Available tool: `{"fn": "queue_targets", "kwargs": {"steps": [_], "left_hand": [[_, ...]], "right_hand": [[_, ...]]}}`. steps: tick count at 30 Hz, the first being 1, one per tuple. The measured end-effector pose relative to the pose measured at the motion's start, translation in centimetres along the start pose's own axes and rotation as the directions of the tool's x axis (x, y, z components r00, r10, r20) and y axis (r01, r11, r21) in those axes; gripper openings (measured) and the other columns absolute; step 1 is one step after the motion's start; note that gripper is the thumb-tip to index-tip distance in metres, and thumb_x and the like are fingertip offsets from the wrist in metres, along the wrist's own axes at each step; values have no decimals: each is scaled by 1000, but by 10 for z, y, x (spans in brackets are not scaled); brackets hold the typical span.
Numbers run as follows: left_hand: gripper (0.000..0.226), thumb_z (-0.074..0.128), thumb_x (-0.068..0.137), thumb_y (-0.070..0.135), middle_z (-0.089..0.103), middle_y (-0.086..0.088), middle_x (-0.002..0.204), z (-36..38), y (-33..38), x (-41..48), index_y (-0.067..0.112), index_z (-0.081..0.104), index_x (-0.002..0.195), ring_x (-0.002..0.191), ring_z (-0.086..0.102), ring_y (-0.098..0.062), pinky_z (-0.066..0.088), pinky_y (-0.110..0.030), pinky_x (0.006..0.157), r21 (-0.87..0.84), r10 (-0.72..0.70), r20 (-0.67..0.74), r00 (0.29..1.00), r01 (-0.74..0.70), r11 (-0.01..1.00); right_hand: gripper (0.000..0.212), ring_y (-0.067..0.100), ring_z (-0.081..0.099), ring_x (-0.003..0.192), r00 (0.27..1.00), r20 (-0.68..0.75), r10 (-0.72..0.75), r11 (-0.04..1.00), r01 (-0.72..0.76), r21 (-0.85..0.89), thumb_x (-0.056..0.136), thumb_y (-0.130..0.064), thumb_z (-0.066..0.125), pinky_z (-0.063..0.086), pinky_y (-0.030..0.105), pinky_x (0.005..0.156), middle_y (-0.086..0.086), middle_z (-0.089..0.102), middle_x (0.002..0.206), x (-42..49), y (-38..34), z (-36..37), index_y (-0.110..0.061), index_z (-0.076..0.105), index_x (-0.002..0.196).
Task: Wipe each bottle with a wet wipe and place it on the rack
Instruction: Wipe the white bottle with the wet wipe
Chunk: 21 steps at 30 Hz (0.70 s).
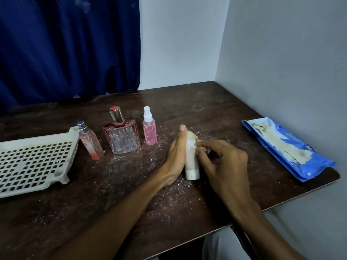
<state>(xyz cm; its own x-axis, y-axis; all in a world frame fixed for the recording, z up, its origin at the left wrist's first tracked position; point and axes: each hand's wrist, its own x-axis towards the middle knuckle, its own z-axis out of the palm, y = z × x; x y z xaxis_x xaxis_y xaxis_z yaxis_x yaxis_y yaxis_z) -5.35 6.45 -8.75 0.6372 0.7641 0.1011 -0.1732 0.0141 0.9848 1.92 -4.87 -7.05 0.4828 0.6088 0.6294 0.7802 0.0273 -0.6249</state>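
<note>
Bottles are counted at four. One, a cream plastic tube (191,158) with a white cap at its near end, is gripped by the left hand (176,152), the thumb laid straight along its side and the fingers curled behind it. A crumpled white wipe (203,149) is pinched against the tube by the right hand (225,162). Three are stood on the table (216,102), left of the left fingers. Nearest is a spray bottle (149,132) with pink contents, then a square bottle (122,136) of clear glass with a silver cap. Farthest is a slim bottle (90,143) tinted pink, just beside one white perforated plastic rack (41,139). Right of the right fingers, well apart, one glossy blue pack (319,162) is laid, with a greyish soiled sheet (277,143) on top. The dark wood is speckled with white crumbs.
</note>
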Motion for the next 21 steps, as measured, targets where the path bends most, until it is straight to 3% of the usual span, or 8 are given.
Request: {"fn": "queue_targets", "kwargs": {"steps": [5,10,14,21], "left_hand": [[55,32,94,63,68,1,75,1,3,-1,19,64,83,73,63,-14,52,-34,75,-27,-5,1,1000,5,1000],[47,34,97,61,62,9,73,2,3,-1,36,66,72,77,57,-12,48,-38,80,-17,5,-21,1000,-5,1000],[49,34,97,60,66,1,78,0,0,2,25,65,81,78,61,-15,52,-37,79,-35,7,-24,1000,-8,999],[47,30,99,56,61,3,79,1,-2,0,22,59,86,73,57,-9,48,-28,71,51,54,-10,999,-53,997]], "right_hand": [[16,1,68,85,1000,28,-10,1000,10,22,83,-9,77,58,30,71,-7,73,96,-6,3,-4,-15,78,98],[13,2,65,77,1000,-6,-14,1000,14,2,85,-12,75,51,13,71,-8,71,87,9,-4,-2,-17,75,97],[14,3,66,80,998,29,-56,998,55,9,84,-10,76,56,28,70,-8,71,89,0,-3,-2,-15,75,97],[13,1,67,80,999,-28,17,999,-16,39,86,-11,75,57,26,70,-8,71,89,6,4,-1,-16,77,98]]}}
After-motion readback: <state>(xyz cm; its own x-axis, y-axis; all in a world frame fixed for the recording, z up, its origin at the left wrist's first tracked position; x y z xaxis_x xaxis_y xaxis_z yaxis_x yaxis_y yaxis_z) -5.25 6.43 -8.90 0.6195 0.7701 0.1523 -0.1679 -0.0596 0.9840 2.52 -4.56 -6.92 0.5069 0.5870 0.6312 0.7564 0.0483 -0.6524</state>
